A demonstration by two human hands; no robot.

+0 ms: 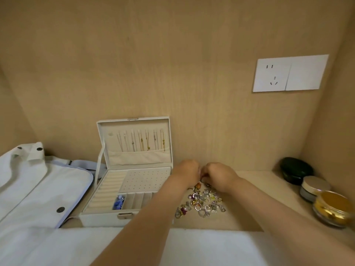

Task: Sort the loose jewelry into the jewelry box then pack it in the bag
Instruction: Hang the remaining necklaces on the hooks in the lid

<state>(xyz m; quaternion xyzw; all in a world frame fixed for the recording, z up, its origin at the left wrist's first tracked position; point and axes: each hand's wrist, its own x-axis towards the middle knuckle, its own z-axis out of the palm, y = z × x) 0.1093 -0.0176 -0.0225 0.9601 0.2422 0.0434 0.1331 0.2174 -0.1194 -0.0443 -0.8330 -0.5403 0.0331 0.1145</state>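
A white jewelry box (107, 217) stands open on the shelf, with several necklaces hanging inside its raised lid (134, 139) and blue pieces (119, 202) in one front compartment. A pile of loose jewelry (203, 203) lies to the right of the box. My left hand (187, 172) and my right hand (219, 175) meet at the far edge of the pile, fingers curled downward around something small that I cannot make out. A white and pale blue bag (38, 185) lies flat to the left of the box.
A dark oval case (295, 169), a grey jar with a silver lid (313, 188) and a clear jar of gold pieces (333, 210) stand along the right wall. A wall socket (290, 72) sits on the back panel. White cloth (192, 246) covers the near edge.
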